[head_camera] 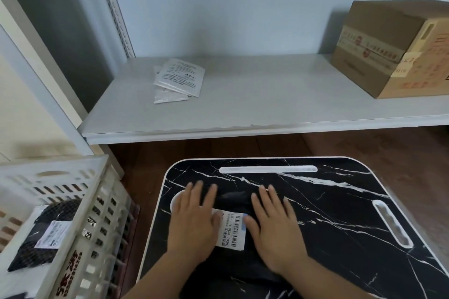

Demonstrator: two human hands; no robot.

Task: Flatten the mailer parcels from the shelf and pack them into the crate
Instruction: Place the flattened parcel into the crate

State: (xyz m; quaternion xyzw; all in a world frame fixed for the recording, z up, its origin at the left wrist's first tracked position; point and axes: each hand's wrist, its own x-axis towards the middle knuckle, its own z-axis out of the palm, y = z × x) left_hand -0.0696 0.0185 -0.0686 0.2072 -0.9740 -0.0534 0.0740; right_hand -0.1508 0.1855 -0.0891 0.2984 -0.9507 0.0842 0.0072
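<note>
On marble table (340,201): hands (flat) (194,216) (274,228) pressing mailer (233,198).

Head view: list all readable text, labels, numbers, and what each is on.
"DS38 [D38]", beside barcodes: white label on the black mailer under both hands.
The label's other lines: too blurred to read.
Red characters and digits on the crate wall: blurred.
Label on the black mailer in the crate: too small.
White mailers on the shelf: print unreadable.
Cardboard box: red print unreadable.

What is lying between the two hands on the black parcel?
In the head view, the white barcode label on the black mailer parcel lies between the left hand and the right hand; both press flat.
</note>
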